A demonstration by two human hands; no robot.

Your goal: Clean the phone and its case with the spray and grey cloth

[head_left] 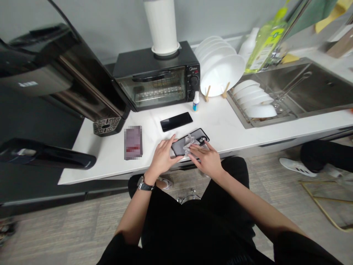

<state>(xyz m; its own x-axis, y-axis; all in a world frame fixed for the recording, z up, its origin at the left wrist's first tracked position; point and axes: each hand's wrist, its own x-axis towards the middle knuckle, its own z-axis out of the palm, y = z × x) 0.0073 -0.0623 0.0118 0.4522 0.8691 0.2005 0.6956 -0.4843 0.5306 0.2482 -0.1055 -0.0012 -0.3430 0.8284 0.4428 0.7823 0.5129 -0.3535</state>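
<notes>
A grey phone case with a black rim and round camera openings lies near the counter's front edge. My left hand grips its left end, thumb at the near edge and fingers at the far edge. My right hand presses a crumpled whitish tissue onto the case's surface, fingers bent over it. Just behind the case rests a black phone, dark side up. Beyond that, a small white spray bottle with a blue label stands upright by the oven.
At left are a pixelated flat object and a black drink machine. Behind stand a toaster oven and racked white plates. To the right is a sink holding bowls. Another person's leg shows at far right.
</notes>
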